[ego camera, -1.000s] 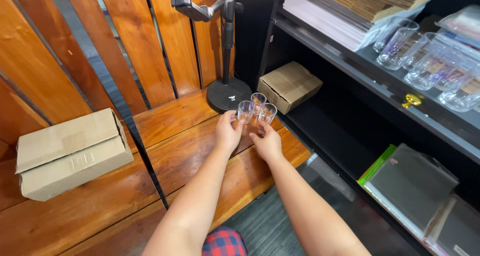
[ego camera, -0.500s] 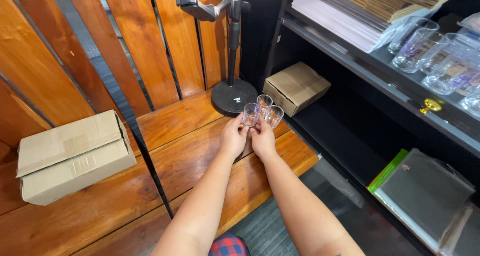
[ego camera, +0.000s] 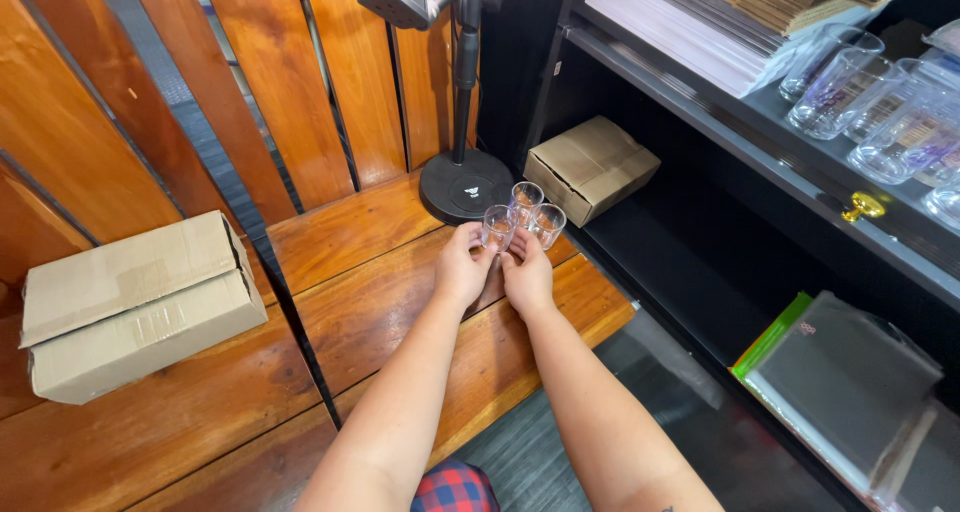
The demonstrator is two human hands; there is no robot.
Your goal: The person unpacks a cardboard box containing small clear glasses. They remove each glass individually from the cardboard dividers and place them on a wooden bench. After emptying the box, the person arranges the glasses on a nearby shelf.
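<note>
three small glasses (ego camera: 523, 217) between both hands' fingers (ego camera: 478, 238)

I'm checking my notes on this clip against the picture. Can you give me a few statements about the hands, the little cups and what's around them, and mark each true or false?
1. Both hands are at a cluster of three small clear cups. True: the left hand and right hand touch them.
2. The cups stand on the dark shelf unit. False: they are on the wooden bench.
3. A black round stand base sits just behind the cups. True.
4. The closed cardboard box to the left is held by the left hand. False: it lies apart on the bench, untouched.
5. Larger clear plastic cups lie on the upper shelf at right. True.
</note>
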